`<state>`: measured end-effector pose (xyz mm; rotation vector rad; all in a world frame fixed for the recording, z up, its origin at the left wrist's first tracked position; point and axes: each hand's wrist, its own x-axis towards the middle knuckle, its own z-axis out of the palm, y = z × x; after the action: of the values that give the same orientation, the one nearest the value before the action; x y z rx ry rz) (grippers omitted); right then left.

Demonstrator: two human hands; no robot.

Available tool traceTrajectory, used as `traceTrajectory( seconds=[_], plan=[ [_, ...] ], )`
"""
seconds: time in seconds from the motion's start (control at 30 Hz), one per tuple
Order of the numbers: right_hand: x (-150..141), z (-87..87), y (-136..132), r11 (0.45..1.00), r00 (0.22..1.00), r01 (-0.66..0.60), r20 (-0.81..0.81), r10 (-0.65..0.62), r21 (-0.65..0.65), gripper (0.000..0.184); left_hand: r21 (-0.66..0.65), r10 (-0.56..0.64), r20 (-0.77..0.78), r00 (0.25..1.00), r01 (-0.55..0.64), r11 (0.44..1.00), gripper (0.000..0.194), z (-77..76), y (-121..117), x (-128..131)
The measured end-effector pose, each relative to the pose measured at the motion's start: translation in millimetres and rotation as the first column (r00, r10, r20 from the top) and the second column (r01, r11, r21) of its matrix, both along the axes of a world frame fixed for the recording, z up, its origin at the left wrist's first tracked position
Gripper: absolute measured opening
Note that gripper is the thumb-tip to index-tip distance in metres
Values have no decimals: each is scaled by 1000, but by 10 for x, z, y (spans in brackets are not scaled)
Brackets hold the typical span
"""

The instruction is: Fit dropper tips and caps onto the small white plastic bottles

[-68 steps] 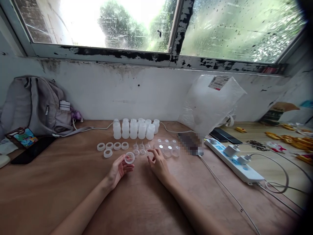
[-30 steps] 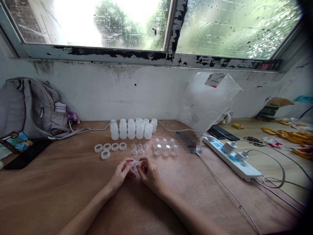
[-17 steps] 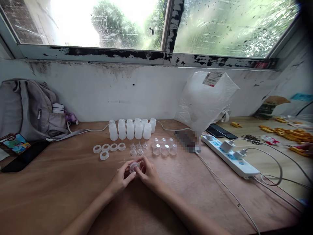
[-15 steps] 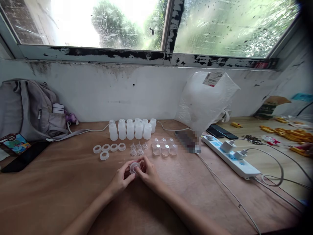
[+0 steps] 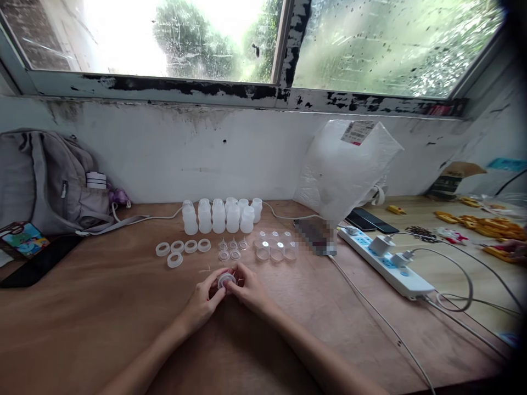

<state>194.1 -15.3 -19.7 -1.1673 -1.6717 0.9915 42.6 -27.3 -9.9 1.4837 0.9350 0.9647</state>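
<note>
Between my hands is a translucent bottle collar ring (image 5: 221,275), apparently with a clear nipple inside it. My left hand (image 5: 202,300) is closed around the ring's left side. On the other side, my right hand (image 5: 249,291) grips it with the thumb pressed at its centre. Ahead of them lie several clear nipples (image 5: 235,255), flange down on the table. Several loose collar rings (image 5: 175,260) lie to the left. Clear domed caps (image 5: 277,252) stand in rows to the right. Behind all these, white translucent baby bottles (image 5: 218,219) stand upright, some apparently capped.
A grey backpack (image 5: 45,181) sits at the left by a dark flat object (image 5: 41,269). Rightward are a plastic bag (image 5: 346,164), phones (image 5: 370,220), a power strip (image 5: 387,266) with cables, and yellow parts (image 5: 481,225). Another person's hand (image 5: 516,248) shows at the right edge.
My right thumb has shifted slightly on the collar ring, and both hands still hold it. The whole view has moved a little; the parts on the table stay in place.
</note>
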Motion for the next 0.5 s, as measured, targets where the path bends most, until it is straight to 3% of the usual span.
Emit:
traceTrajectory(
  seconds=[0.13,0.5],
  plan=[
    [37,36,16,992,995,-77,-75,69,-98,19,-25,44,-9,999,-44,999,35,-22,17,-9],
    [-5,-46,-2,994,994,-56,-98,47,-89,12,34,102,-118,988,-98,995,28,9,-6,0]
  ],
)
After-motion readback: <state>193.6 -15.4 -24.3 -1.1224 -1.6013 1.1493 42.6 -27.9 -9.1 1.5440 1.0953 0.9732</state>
